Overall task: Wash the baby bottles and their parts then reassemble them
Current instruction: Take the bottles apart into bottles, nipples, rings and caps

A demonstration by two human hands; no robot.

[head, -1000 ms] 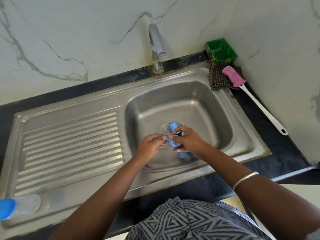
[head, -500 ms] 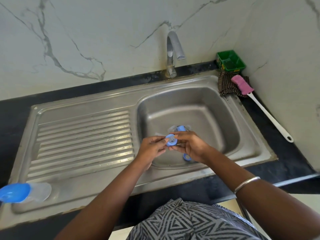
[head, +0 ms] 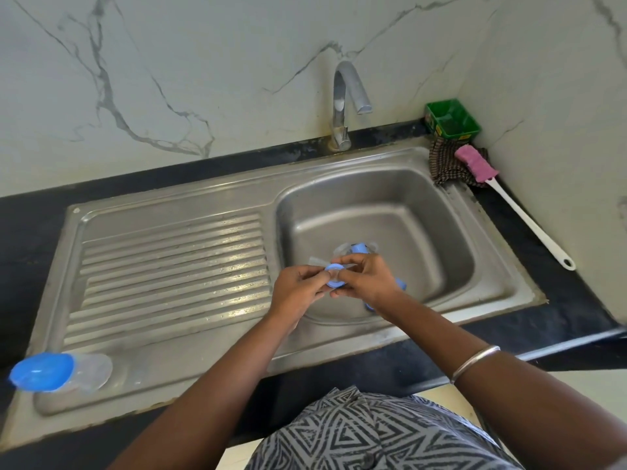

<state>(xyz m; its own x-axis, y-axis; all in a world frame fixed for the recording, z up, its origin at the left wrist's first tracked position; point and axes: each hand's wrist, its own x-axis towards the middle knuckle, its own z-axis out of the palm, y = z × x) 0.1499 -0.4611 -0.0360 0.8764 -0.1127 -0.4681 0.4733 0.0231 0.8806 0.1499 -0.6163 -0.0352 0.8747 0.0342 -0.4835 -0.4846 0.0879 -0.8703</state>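
Over the steel sink basin (head: 424,232), my left hand (head: 300,288) and my right hand (head: 364,279) meet and both pinch a small blue bottle ring (head: 334,275) with a clear teat in it. Behind my hands, more clear and blue bottle parts (head: 356,248) lie at the basin's bottom, partly hidden. Further blue parts (head: 402,284) show past my right wrist. An assembled clear bottle with a blue cap (head: 57,371) lies on its side at the draining board's near left corner.
The ribbed draining board (head: 169,269) takes up the left half. A chrome tap (head: 346,100) stands behind the basin, not running. At the back right are a green tub (head: 453,118), a checked cloth (head: 446,166) and a pink-headed bottle brush (head: 502,195) on the black counter.
The view has shifted left and down, so the sink sits further right. My hands stay together over the basin, now holding the blue ring flat between them instead of the upright part.
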